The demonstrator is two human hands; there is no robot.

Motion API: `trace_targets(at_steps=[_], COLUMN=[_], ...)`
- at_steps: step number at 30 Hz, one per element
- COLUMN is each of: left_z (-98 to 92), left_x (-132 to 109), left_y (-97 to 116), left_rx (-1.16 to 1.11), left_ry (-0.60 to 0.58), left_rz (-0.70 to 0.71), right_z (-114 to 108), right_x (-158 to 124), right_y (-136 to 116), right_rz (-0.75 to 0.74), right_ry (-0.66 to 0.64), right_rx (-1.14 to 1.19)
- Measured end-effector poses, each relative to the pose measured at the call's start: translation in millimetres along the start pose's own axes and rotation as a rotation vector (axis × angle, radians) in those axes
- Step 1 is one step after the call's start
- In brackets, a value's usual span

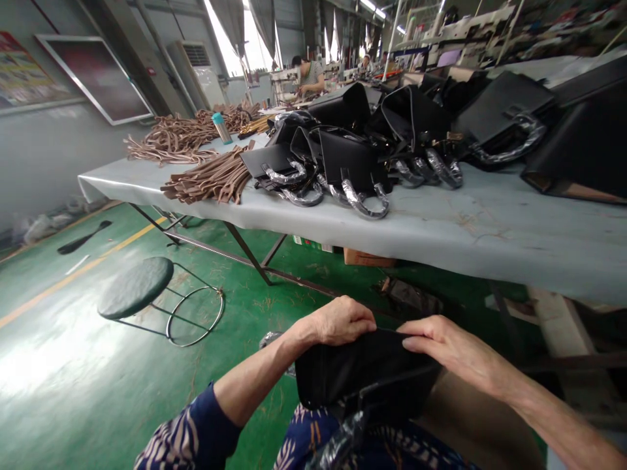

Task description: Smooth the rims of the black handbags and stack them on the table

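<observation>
A black handbag (362, 372) rests on my lap, one edge turned up toward me. My left hand (345, 320) is closed over that upper edge near its middle. Farther right, my right hand (434, 336) pinches the same edge between thumb and fingers. A plastic-wrapped handle (343, 440) hangs from the bag's near side, over my patterned clothing. Another bit of clear wrapping (270, 339) shows beyond my left wrist. The inside of the bag is hidden from me.
Ahead stands a long grey-covered table (431, 235), piled with black handbags (350, 160) and bundles of brown strips (210, 179). A blue-capped bottle (222, 128) stands among the strips. A round stool (137, 287) is on the green floor at left. Someone (312, 77) sits far back.
</observation>
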State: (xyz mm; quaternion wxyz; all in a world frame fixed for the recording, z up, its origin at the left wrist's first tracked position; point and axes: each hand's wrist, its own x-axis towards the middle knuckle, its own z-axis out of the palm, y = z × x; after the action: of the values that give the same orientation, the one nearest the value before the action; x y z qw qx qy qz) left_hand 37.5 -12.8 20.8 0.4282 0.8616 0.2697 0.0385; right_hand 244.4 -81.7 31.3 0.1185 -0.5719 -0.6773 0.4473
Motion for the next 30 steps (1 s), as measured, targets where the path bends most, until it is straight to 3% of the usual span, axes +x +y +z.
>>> trace_targets(at_steps=[3,6,11,15,19,23,25,28,30], left_z=[0.1,-2.0,-1.7,-3.8,-16.9,-29.5,-29.6,-22.6,-15.3], left_x=[-3,-2,10,17,16,8,3,-8,-16], left_y=[3,9,19,14,-9,-38,-52,-68,-76], left_rx=[0.113,0.079,0.226,0.203,-0.008,-0.534,-0.704,-0.825,-0.921], left_ry=[0.012,0.020,-0.051,-0.050,0.127,0.402,0.494,0.575,0.636], left_rz=[0.026,-0.003,-0.078,-0.072,-0.300,-0.577,-0.625,-0.640,-0.639], right_z=[-2,-3,0,-1,-4,4,14,30,39], right_x=[3,8,17,25,32,36,37,33,25], right_y=[-1,-6,-17,-14,-4,13,30,62,76], right_rz=[-0.014,-0.004,0.009,-0.005,0.016,0.102,0.090,0.057,0.092], right_ry=[-0.030,-0.034,0.008,0.068,0.187,0.262,0.286,0.508,0.574], right_rx=[-0.046,-0.079,-0.135,-0.007,0.411,0.515,0.477,0.457,0.504])
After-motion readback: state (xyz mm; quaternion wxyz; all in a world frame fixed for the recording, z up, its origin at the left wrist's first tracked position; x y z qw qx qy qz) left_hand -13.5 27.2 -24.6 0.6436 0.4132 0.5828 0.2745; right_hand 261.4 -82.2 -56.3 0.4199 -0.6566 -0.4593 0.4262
